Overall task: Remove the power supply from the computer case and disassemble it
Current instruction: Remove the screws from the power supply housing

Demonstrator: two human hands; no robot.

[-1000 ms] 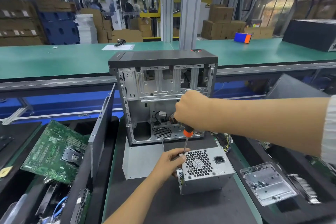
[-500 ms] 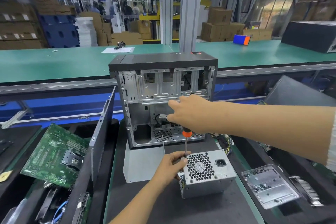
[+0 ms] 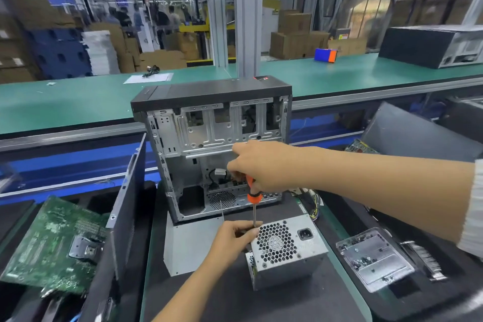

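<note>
Hands work apart, one above the other, over the power supply (image 3: 286, 251), which sits out of the case on the dark mat. The right hand (image 3: 264, 165) curls round the orange handle of a screwdriver (image 3: 253, 201), holding it nearly upright so the thin shaft runs straight down to the upper left corner of the supply's fan-grille face. The left hand (image 3: 231, 239) sits directly below the right, its fingers pinching the lower end of the shaft where the tip meets the metal box; whether it also touches the supply itself is hard to tell.

Behind the right hand stands the computer case (image 3: 211, 144), upright, its side open and the bare metal interior showing. A flat grey metal plate (image 3: 188, 243) lies on the mat just left of the left hand, reaching under the case. Further left of that hand a dark side panel (image 3: 128, 206) leans on edge, and beyond it lies a green circuit board (image 3: 52, 246). Right of the supply, under the right forearm, rests a clear plastic tray (image 3: 376, 259) with small dark bits in it.
</note>
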